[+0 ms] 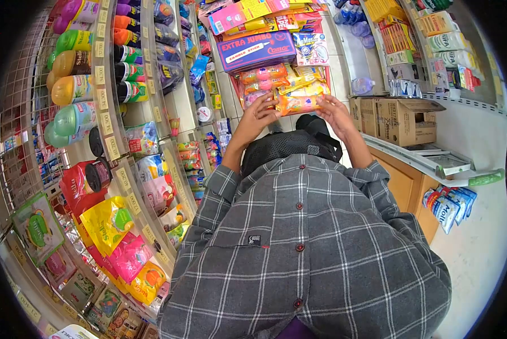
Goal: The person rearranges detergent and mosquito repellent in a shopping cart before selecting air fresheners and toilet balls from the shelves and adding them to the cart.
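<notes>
An orange wrapped packet (297,104) with pink and yellow print is held level in front of my body, above the near end of a pile of goods. My left hand (257,120) pinches its left end, fingers curled. At the other end, my right hand (337,117) grips it between thumb and fingers. Just beyond lie yellow packets (304,79) and a stack of orange and pink packets (263,79). Behind them are a purple candle box (257,51) and a blue-and-white pack (312,50).
Shelves of bottles (75,62) and bagged refills (109,223) with price strips rise on my left. To the right stand an opened cardboard box (407,121), a metal rack with a green-ended bar (485,177), and hanging blue-white packs (450,204).
</notes>
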